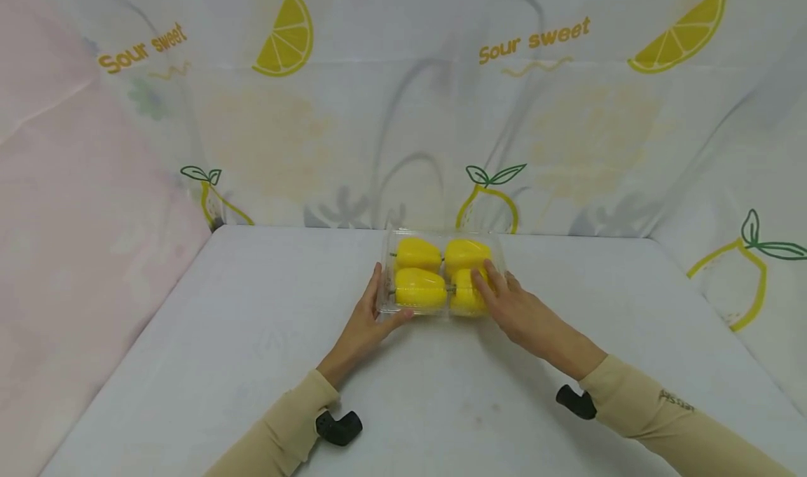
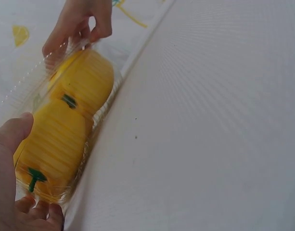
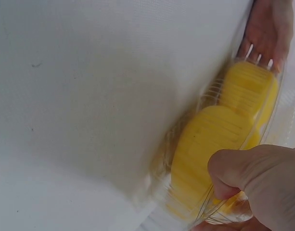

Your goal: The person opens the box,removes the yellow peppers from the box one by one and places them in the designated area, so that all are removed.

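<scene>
A clear plastic box (image 1: 435,314) sits on the white table, holding several yellow bell peppers (image 1: 419,288) with green stems. My left hand (image 1: 368,323) grips its left end, with the thumb (image 2: 15,132) against the front edge and fingertips (image 2: 55,214) round the end wall. At the opposite end, my right hand (image 1: 522,317) holds the box's right side. Its thumb (image 3: 226,166) lies over the edge, while other fingers show below the box, partly hidden. In the head view, right fingertips reach above the front right pepper. I cannot tell whether the lid is fully closed.
White cloth covers the table (image 1: 252,358). Behind it hangs a backdrop (image 1: 353,134) printed with lemons and lettering, and similar cloth walls stand at both sides. Black wrist devices (image 1: 339,428) are worn at both beige sleeves (image 1: 656,407).
</scene>
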The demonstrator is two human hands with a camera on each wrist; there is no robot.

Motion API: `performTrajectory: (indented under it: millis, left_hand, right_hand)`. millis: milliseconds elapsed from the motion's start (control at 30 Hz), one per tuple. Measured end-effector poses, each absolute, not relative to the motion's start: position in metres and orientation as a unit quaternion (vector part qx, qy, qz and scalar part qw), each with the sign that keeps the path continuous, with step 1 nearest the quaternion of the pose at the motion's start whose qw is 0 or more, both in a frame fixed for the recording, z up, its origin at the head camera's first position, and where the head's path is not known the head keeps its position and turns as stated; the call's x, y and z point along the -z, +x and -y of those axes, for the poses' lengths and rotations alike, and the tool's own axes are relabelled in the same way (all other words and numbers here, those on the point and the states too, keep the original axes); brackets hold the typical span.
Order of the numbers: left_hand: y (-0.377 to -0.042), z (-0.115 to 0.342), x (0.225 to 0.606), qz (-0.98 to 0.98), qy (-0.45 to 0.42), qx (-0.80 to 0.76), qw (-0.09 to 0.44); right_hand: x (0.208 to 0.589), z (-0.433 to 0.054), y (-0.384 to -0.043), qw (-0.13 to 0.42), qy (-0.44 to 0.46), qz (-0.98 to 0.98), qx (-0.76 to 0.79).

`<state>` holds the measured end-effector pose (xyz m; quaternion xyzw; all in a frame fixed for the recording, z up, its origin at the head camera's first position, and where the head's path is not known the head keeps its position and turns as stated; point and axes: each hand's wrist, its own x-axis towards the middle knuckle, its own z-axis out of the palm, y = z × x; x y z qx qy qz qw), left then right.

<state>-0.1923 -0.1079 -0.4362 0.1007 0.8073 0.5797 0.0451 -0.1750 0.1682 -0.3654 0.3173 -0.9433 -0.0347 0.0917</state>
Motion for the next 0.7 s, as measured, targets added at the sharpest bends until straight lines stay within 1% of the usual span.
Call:
performTrajectory:
  millis: [500, 700]
  left_hand:
    - [-0.1932, 0.1094, 0.4374, -0.803, 0.106, -0.585, 0.041]
    - [-0.1932, 0.1088, 0.4373, -0.808, 0.107, -0.578, 0.038]
  right_hand:
    - [0.3703, -0.1697, -0.1776, 0.131, 0.335, 0.932, 0.044]
    - [0.3703, -0.1691, -0.1785, 0.135, 0.334, 0.932, 0.05]
